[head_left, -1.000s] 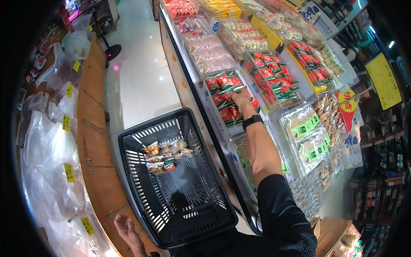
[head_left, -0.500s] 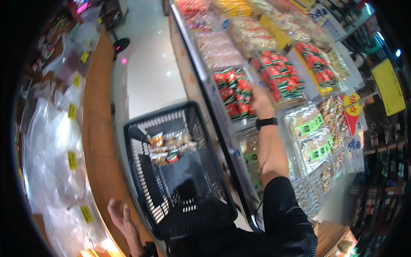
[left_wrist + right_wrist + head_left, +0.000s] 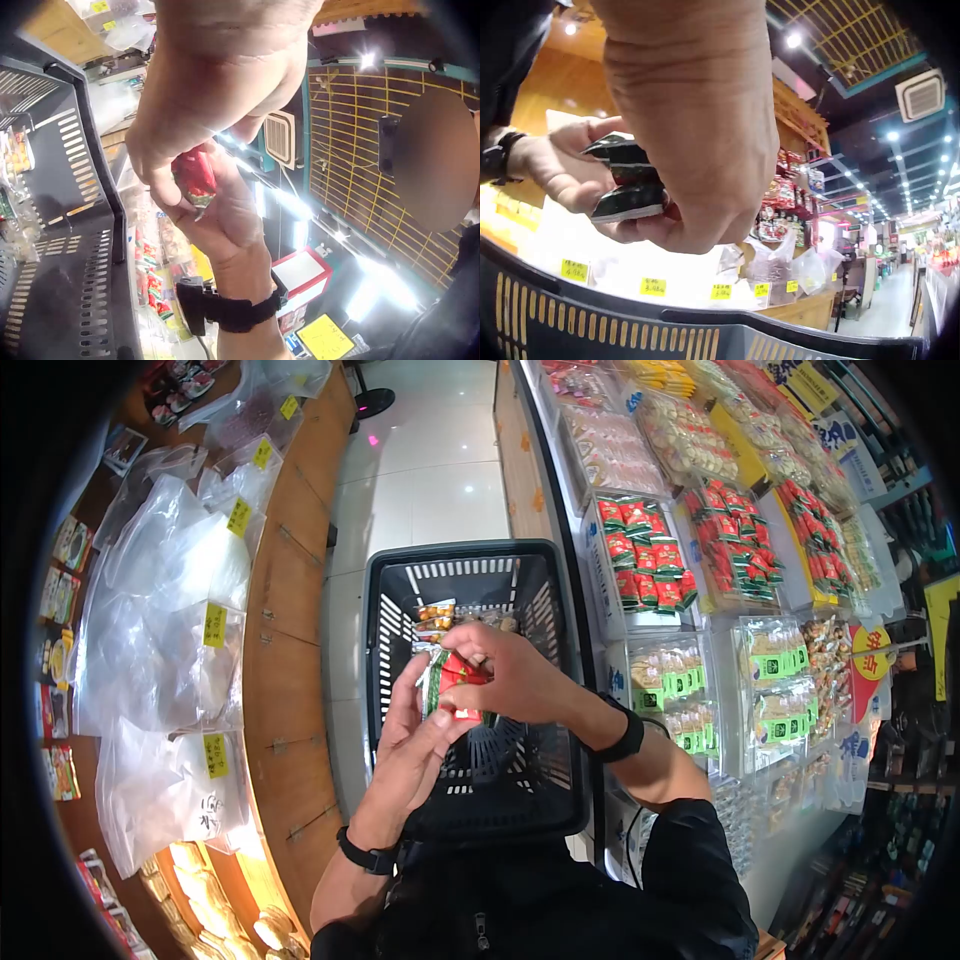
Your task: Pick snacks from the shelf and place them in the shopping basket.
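Both hands meet above the black basket [image 3: 385, 575] in the head view. My left hand [image 3: 405, 750] curls its fingers and thumb round red and green packets [image 3: 462, 678] from below. From the right, my right hand [image 3: 525, 680] grips the same packets, its fingers bent over them. In the left wrist view a red packet [image 3: 196, 178] shows between the two hands. The right wrist view shows dark green packet ends [image 3: 634, 176] against the left palm. How many packets there are, I cannot tell. Small bags of snacks [image 3: 434, 616] lie in the basket, partly behind the hands.
On the right, clear bins of packaged snacks fill a sloped display, including a bin of red and green packets [image 3: 640, 555]. A wooden counter [image 3: 290, 600] with clear plastic bags [image 3: 170, 620] and yellow labels runs along the left. Between them stretches a tiled aisle [image 3: 420, 450].
My right hand has left the bin of red packets and come over the basket with packets. My left hand has risen from the basket's lower left to meet it. The view has shifted too.
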`<act>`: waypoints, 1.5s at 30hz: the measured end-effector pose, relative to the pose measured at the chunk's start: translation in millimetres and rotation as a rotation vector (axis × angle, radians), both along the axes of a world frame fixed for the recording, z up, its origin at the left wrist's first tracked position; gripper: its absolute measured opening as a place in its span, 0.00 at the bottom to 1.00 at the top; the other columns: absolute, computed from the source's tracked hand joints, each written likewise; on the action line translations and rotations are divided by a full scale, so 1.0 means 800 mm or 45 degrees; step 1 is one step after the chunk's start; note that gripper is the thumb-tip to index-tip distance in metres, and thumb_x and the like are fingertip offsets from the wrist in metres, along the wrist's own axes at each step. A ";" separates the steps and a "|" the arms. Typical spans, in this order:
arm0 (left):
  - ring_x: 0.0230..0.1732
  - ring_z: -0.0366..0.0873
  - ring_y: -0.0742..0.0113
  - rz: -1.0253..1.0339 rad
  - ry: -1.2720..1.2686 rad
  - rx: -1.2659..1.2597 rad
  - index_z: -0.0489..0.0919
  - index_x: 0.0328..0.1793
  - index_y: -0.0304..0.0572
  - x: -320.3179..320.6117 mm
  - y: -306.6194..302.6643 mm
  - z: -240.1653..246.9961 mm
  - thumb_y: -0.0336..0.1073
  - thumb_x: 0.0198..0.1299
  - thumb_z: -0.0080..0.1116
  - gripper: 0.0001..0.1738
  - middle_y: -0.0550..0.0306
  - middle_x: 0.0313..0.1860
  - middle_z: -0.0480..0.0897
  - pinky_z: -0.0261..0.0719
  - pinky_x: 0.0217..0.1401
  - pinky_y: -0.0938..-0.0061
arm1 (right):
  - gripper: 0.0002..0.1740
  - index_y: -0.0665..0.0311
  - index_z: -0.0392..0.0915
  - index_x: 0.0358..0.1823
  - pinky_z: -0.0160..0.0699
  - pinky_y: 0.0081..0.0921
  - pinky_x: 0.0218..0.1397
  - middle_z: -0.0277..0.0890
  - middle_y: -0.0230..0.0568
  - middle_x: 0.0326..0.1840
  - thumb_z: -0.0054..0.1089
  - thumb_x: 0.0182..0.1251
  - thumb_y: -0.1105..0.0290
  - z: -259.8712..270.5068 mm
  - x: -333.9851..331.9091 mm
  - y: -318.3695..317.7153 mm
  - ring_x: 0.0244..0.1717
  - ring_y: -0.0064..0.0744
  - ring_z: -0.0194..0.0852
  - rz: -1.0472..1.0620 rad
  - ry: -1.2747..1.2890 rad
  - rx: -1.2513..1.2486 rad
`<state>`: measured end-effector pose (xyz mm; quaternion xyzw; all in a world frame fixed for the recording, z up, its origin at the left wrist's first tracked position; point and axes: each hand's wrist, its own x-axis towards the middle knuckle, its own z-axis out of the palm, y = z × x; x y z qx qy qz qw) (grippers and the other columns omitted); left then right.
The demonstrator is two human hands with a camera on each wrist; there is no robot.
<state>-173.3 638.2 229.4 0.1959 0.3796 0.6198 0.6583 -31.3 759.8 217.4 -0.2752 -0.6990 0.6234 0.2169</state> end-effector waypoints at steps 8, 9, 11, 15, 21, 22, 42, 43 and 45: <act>0.62 0.74 0.59 0.050 -0.266 0.030 0.60 0.70 0.40 -0.028 -0.013 -0.016 0.22 0.66 0.49 0.27 0.47 0.63 0.72 0.77 0.66 0.62 | 0.32 0.69 0.69 0.58 0.74 0.27 0.55 0.76 0.43 0.51 0.72 0.56 0.64 0.013 -0.015 -0.040 0.52 0.28 0.74 -0.200 0.073 0.033; 0.62 0.75 0.59 0.070 -0.324 0.025 0.60 0.70 0.40 -0.031 -0.013 -0.016 0.22 0.66 0.49 0.26 0.47 0.62 0.72 0.76 0.66 0.61 | 0.33 0.71 0.69 0.59 0.74 0.27 0.55 0.76 0.45 0.51 0.72 0.56 0.63 0.018 -0.012 -0.041 0.53 0.30 0.74 -0.189 0.000 0.001; 0.61 0.75 0.59 0.065 -0.370 0.059 0.61 0.69 0.40 -0.034 -0.016 -0.026 0.23 0.67 0.50 0.25 0.48 0.62 0.73 0.76 0.67 0.60 | 0.32 0.72 0.68 0.59 0.73 0.27 0.56 0.76 0.46 0.51 0.70 0.59 0.60 0.021 -0.015 -0.047 0.54 0.30 0.73 -0.185 -0.046 -0.115; 0.61 0.75 0.61 0.048 -0.439 0.070 0.65 0.66 0.41 -0.036 -0.020 -0.030 0.24 0.67 0.51 0.22 0.51 0.61 0.74 0.75 0.67 0.61 | 0.30 0.72 0.67 0.59 0.69 0.28 0.58 0.74 0.44 0.50 0.63 0.65 0.58 0.009 -0.030 -0.067 0.54 0.28 0.70 -0.266 0.064 -0.225; 0.59 0.76 0.65 0.016 -0.280 0.097 0.68 0.63 0.41 -0.031 -0.026 -0.028 0.26 0.65 0.56 0.21 0.55 0.57 0.77 0.74 0.67 0.63 | 0.30 0.76 0.63 0.60 0.65 0.25 0.62 0.72 0.43 0.52 0.58 0.70 0.59 -0.018 -0.057 -0.099 0.55 0.27 0.68 -0.598 0.269 -0.252; 0.58 0.77 0.65 0.032 -0.270 0.095 0.70 0.62 0.41 -0.030 -0.026 -0.024 0.27 0.64 0.57 0.20 0.55 0.56 0.78 0.74 0.66 0.64 | 0.29 0.76 0.63 0.60 0.65 0.24 0.62 0.72 0.43 0.53 0.58 0.70 0.59 -0.011 -0.062 -0.101 0.56 0.27 0.68 -0.657 0.299 -0.321; 0.59 0.71 0.65 -0.256 0.176 -0.263 0.61 0.68 0.42 -0.053 -0.046 -0.083 0.37 0.66 0.59 0.29 0.54 0.58 0.72 0.72 0.62 0.66 | 0.25 0.66 0.69 0.55 0.74 0.35 0.52 0.77 0.53 0.45 0.65 0.55 0.73 -0.018 -0.031 -0.067 0.49 0.47 0.77 -0.039 -0.384 0.309; 0.60 0.71 0.63 -0.186 0.273 -0.235 0.58 0.70 0.40 -0.056 -0.051 -0.094 0.35 0.64 0.59 0.31 0.52 0.58 0.72 0.72 0.63 0.66 | 0.25 0.66 0.69 0.55 0.74 0.36 0.53 0.77 0.55 0.47 0.65 0.54 0.73 -0.028 -0.027 -0.058 0.51 0.52 0.77 -0.054 -0.450 0.380; 0.61 0.70 0.59 -0.063 0.496 -0.141 0.57 0.70 0.38 -0.068 -0.058 -0.102 0.30 0.62 0.60 0.34 0.49 0.60 0.71 0.71 0.64 0.65 | 0.27 0.64 0.70 0.55 0.75 0.42 0.53 0.77 0.56 0.50 0.68 0.53 0.69 -0.068 -0.020 -0.027 0.53 0.56 0.75 -0.152 -0.667 0.523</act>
